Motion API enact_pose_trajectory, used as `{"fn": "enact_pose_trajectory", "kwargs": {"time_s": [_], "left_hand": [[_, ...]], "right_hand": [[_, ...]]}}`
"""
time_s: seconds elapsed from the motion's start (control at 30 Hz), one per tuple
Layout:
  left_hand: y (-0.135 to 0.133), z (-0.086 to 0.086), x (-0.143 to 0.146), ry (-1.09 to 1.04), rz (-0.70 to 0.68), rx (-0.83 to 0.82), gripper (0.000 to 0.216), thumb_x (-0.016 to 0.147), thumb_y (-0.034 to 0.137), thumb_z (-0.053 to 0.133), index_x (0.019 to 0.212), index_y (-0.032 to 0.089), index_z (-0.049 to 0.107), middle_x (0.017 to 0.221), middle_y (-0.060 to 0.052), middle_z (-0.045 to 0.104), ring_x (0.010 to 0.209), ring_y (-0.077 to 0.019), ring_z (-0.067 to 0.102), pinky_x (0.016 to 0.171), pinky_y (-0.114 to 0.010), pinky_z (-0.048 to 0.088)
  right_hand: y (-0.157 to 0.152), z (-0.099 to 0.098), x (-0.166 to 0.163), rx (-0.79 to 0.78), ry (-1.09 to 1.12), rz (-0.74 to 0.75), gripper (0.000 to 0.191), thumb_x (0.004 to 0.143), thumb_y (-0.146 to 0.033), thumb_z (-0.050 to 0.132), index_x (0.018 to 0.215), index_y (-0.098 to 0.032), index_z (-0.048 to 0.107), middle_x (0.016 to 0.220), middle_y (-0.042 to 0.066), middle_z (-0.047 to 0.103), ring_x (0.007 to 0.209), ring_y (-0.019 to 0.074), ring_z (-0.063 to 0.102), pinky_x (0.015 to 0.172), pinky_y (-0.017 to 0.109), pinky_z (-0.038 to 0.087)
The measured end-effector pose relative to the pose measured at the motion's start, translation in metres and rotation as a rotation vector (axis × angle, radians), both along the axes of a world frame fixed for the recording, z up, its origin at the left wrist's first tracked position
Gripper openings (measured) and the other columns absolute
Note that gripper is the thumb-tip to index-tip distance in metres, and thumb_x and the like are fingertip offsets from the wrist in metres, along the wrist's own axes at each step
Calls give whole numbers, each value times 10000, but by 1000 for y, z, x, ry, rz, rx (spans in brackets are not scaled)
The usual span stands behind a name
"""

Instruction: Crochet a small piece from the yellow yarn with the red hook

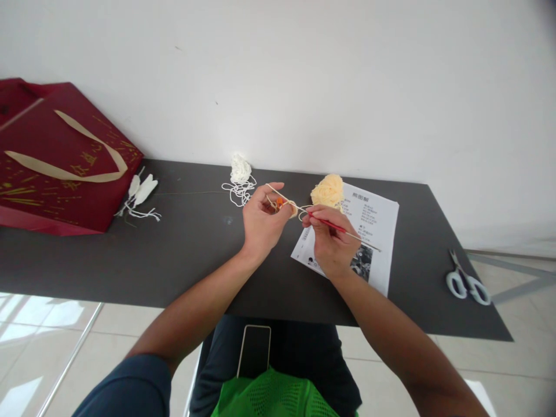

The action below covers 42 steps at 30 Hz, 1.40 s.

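My left hand (266, 223) is closed around a small cream crochet piece (294, 209), with a strand of yarn running up over the raised index finger. A bit of orange (280, 202) shows between its fingers; I cannot make out what it is. In my right hand (334, 240) is a crochet hook (329, 223) with a red grip and a metal shaft, its tip end pointing left at the crochet piece. Just behind that hand sits a pale yellow yarn ball (328, 190). Printed paper sheets (382, 223) lie partly under the right hand.
White yarn (240, 169) lies in a loose heap near the wall. Small white crocheted pieces (142, 189) with loose ends rest beside a red gift bag (65, 156) at the left. Scissors (468, 282) lie near the right edge of the dark table (195, 260). A phone (254, 350) is on my lap.
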<state>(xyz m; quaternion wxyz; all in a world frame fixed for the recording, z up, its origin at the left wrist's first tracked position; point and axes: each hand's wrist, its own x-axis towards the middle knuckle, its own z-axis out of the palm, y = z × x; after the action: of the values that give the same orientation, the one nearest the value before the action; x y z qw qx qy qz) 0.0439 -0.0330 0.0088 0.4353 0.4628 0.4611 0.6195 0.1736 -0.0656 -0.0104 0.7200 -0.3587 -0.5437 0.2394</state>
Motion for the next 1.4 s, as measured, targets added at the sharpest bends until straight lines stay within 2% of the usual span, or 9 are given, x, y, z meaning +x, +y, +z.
{"fn": "enact_pose_trajectory", "kwargs": {"time_s": [0.2, 0.47, 0.7, 0.8, 0.9, 1.0, 1.17, 1.3, 1.4], "left_hand": [[0, 0, -1, -10, 36, -16, 350, 742, 183, 778, 1077, 197, 681, 697, 53, 669, 602, -99, 581, 642, -247, 476], [3, -5, 0, -71, 59, -41, 362, 733, 211, 802, 1072, 187, 677, 682, 63, 657, 601, -93, 586, 651, -247, 482], [5, -1, 0, -417, -121, -218, 507, 635, 169, 861, 1110, 170, 686, 692, 64, 666, 604, -76, 606, 636, -228, 465], [7, 2, -3, -516, -216, -284, 540, 627, 159, 865, 1140, 166, 699, 724, 49, 681, 635, -76, 626, 649, -229, 462], [9, 3, -5, -564, -274, -309, 565, 627, 149, 859, 1169, 160, 698, 746, 41, 689, 663, -81, 637, 688, -242, 478], [10, 5, -7, -552, -292, -317, 593, 623, 144, 850, 1194, 163, 692, 739, 52, 674, 666, -85, 636, 717, -259, 488], [8, 4, -5, -461, -307, -304, 681, 600, 164, 883, 1247, 161, 669, 681, 80, 639, 613, -83, 599, 717, -273, 481], [8, 2, -4, -338, -282, -312, 727, 594, 162, 902, 1277, 141, 654, 639, 87, 627, 554, -65, 527, 636, -246, 420], [9, 0, -4, -251, -222, -346, 678, 595, 164, 885, 1236, 127, 668, 615, 77, 620, 518, -66, 490, 554, -241, 346]], "right_hand": [[-3, -5, 1, -53, -75, -45, 126, 893, -242, 771, 972, -331, 813, 1011, 27, 816, 828, 202, 771, 710, 409, 680], [-2, -10, 7, 56, -265, -7, 340, 890, -130, 748, 1122, -371, 806, 1131, 33, 824, 969, 214, 783, 865, 425, 657], [1, -11, 7, 87, -312, -24, 389, 884, -117, 748, 1160, -387, 792, 1141, 26, 830, 977, 220, 780, 877, 447, 647], [1, -10, 7, 38, -260, -16, 322, 877, -153, 766, 1103, -377, 811, 1122, 22, 834, 954, 221, 779, 845, 449, 659], [1, -8, 5, -46, -154, 43, 251, 876, -170, 774, 1038, -353, 828, 1113, 18, 834, 904, 201, 773, 739, 393, 663], [5, -7, 5, -147, 2, 114, 186, 878, -192, 777, 988, -332, 829, 1094, 13, 830, 770, 167, 748, 642, 348, 638], [15, -4, 10, -228, 189, 155, 74, 871, -240, 786, 938, -265, 768, 955, 7, 810, 649, 125, 687, 610, 308, 591], [16, -1, 17, -185, 83, 142, 56, 899, -234, 753, 932, -258, 714, 968, -1, 775, 643, 103, 661, 611, 286, 558], [12, 1, 19, -86, -106, 63, 77, 917, -211, 724, 959, -274, 711, 975, 11, 765, 765, 142, 700, 680, 320, 575]]}}
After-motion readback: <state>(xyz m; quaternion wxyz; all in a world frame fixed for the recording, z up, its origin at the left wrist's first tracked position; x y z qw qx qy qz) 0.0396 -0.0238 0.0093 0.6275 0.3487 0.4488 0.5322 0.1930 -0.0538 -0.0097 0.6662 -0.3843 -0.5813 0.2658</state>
